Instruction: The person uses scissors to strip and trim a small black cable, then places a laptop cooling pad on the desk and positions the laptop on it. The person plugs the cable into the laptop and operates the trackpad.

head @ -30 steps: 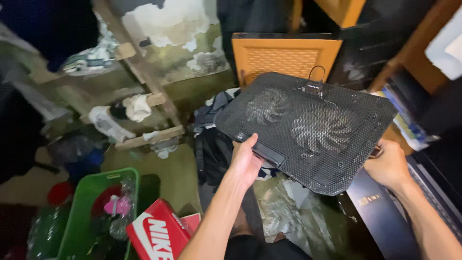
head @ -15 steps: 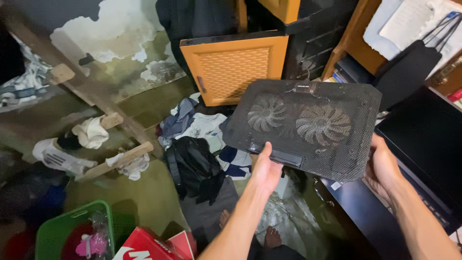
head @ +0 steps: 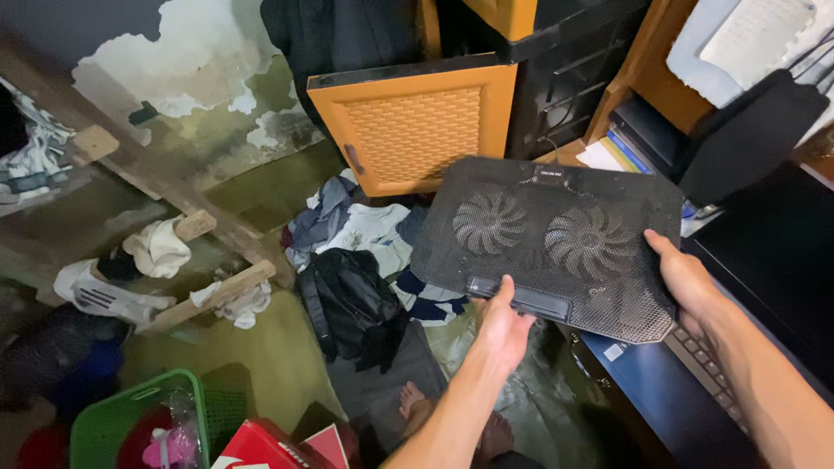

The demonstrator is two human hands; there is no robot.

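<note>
Head view is showing us holding a flat black mesh cooling pad with two round fans point(head: 556, 243) out in front, tilted with its far edge up, above a cluttered floor. Our left hand point(head: 502, 326) is gripping the near edge by the raised bar, thumb lying on top and the other fingers tucked out of sight beneath the pad. Our right hand point(head: 691, 282) is cupping the right edge, fingers half open and pressed along the rim; we cannot tell how far they are curling underneath.

The pad is covering part of a heap of crumpled clothes and a black bag point(head: 352, 304), so we are seeing only their left side. Our bare feet point(head: 452, 421) are showing partly below our left forearm. A green plastic basket point(head: 130, 421) and a red cardboard box point(head: 269, 447) are being cut off by the bottom of the frame.

Beyond the far edge of the pad an orange woven-pattern cabinet door point(head: 413, 130) is standing near. Just beside our right hand a dark blue desk edge with a keyboard point(head: 708, 386) is crowding in. Open floor is lying to the left, between the clothes and a slanted wooden ladder point(head: 217, 291).
</note>
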